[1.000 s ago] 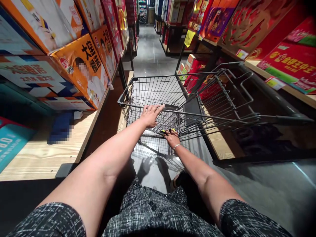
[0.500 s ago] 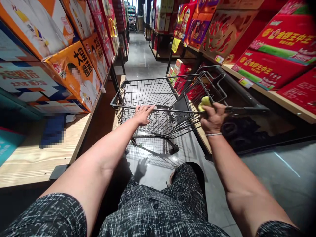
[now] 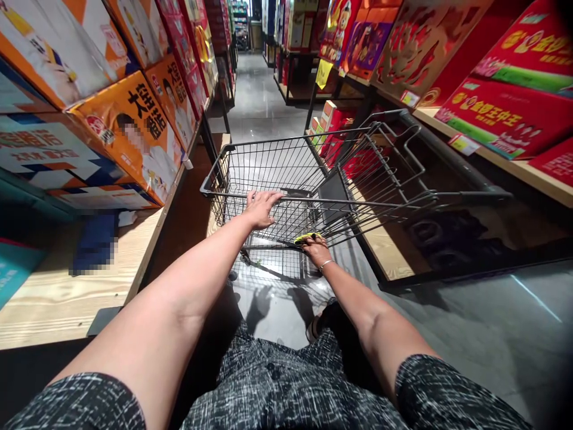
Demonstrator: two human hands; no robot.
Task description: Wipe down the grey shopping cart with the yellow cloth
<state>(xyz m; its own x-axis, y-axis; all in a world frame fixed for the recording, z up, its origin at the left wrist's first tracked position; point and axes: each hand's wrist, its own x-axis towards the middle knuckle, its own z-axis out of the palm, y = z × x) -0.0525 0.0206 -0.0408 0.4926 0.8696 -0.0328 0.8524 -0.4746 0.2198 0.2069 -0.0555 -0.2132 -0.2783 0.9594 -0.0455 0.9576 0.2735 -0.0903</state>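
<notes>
A grey wire shopping cart (image 3: pixel 331 202) stands sideways in front of me. My left hand (image 3: pixel 261 209) lies on its near top rail with the fingers stretched out. Lower down on the near side of the basket, my right hand (image 3: pixel 316 249) presses a yellow cloth (image 3: pixel 306 237) against the wire. Part of the cloth is hidden under my fingers. Nothing shows inside the basket. The cart's handle (image 3: pixel 486 194) points to the right, close to the shelf.
Orange boxes (image 3: pixel 129 131) are stacked on a wooden shelf on the left. On the right shelf are red boxes (image 3: pixel 486 116), with price tags along the edge. A tiled aisle (image 3: pixel 255 89) runs ahead between the shelves. A dark blue item (image 3: pixel 95 239) lies at left.
My right hand has moved down and left with the yellow cloth, from the top rail near the handle to the basket's lower side. My left hand stays on the rail.
</notes>
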